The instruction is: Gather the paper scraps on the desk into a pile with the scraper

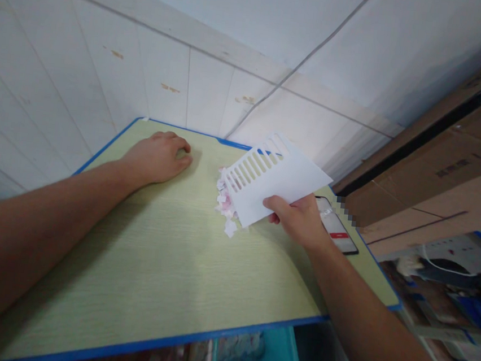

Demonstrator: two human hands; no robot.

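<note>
A flat white sheet [283, 179] with a row of parallel slots along one end is pinched in my right hand [296, 217], thumb on top. It is tilted over the right half of the desk [151, 263]. Beneath and beside its slotted end lies a small heap of torn paper scraps [226, 202], white and pinkish, partly hidden by the sheet. My left hand [157, 156] rests on the desk at the back left, fingers curled with a gap between thumb and forefinger. It holds nothing visible and is apart from the scraps.
A phone [338, 227] lies by the desk's right edge, behind my right wrist. Cardboard boxes [445, 172] stand against the right side. A white panelled wall [207, 86] with a grey cable [302, 64] rises behind. Under the front edge sits a turquoise bin [278, 357].
</note>
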